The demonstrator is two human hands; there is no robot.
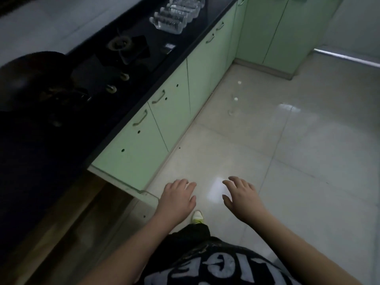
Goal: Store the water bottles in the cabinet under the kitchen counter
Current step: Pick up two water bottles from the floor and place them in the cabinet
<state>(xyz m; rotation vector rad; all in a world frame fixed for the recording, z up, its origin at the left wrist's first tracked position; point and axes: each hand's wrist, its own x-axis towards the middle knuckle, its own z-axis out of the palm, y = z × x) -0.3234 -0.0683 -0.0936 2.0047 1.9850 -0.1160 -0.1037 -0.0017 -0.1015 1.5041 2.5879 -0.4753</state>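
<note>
Head view: nothing stored yet. Bottles (177,16) lying in a row on far counter (131,83), cabinet doors (170,112) all closed below. Left hand (178,199) and right hand (242,197) empty, fingers loosely spread, over floor (298,161), well apart from bottles.

- Both bare forearms are extended forward and down from the bottom edge of the view.
- Left hand (177,197) is held palm down, fingers relaxed and slightly spread; nothing is gripped.
- Right hand (241,196) is held palm down, fingers loosely spread, thumb pointed inward; nothing is gripped.
- The hands are kept side by side, apart, not touching.
</note>
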